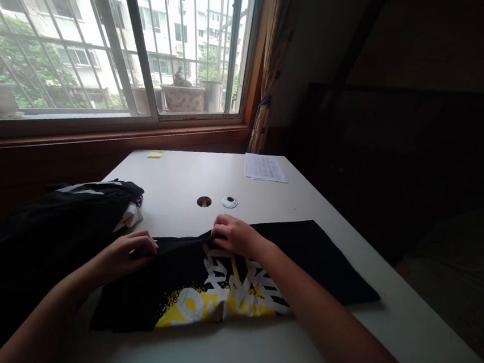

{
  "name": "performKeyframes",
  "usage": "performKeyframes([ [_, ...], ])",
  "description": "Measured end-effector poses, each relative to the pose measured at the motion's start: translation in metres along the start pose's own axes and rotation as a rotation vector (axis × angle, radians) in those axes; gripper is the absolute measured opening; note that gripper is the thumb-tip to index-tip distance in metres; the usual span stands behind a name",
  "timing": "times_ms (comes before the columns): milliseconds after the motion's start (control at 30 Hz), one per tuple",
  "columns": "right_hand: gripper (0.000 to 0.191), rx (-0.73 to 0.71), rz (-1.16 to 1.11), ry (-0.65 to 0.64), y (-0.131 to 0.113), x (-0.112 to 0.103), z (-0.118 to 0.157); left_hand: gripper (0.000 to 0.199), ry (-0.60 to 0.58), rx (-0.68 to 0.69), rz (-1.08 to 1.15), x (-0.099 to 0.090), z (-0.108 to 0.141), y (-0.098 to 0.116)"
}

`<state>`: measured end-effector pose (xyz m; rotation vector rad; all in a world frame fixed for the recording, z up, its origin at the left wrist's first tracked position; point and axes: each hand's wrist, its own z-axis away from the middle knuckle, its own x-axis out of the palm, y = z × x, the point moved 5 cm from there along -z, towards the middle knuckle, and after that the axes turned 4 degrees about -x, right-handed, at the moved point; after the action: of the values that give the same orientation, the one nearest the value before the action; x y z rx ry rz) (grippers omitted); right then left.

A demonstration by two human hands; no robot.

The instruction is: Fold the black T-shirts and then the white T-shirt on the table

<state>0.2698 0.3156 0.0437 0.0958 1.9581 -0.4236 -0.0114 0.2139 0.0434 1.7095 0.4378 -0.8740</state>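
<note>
A black garment (pixel 304 244) with a yellow and white print lies folded lengthwise across the white table (pixel 173 186). Its far edge is gripped near the middle by my right hand (pixel 237 235), whose fingers are curled round the cloth, and that forearm crosses over the print. My left hand (pixel 135 251) is closed on the same edge toward the left end, with the fingertips partly hidden by the dark fabric.
Dark clothes (pixel 72 211) are piled at the table's left. Farther back lie papers (pixel 266 168), a yellow note (pixel 155 154), a round hole (pixel 204 202) and a round cover (pixel 230 202). Beyond is a barred window with a curtain (pixel 267 81).
</note>
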Motion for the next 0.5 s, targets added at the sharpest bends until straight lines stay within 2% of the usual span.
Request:
performKeyframes([
  [133, 0.014, 0.022, -0.097, 0.019, -0.012, -0.012, 0.01, 0.022, 0.017, -0.092, 0.136, -0.002, 0.004, 0.016],
  [267, 0.015, 0.095, -0.257, 0.057, -0.019, -0.033, 0.014, 0.031, 0.094, -0.237, 0.252, -0.008, 0.012, 0.022],
  [367, 0.016, 0.175, -0.392, 0.048, -0.014, -0.041, 0.008, 0.04, 0.186, -0.351, 0.308, -0.013, 0.014, 0.017],
  [500, 0.019, 0.357, -0.391, -0.066, 0.011, -0.021, -0.003, 0.051, 0.217, -0.458, 0.416, -0.007, 0.005, -0.007],
])
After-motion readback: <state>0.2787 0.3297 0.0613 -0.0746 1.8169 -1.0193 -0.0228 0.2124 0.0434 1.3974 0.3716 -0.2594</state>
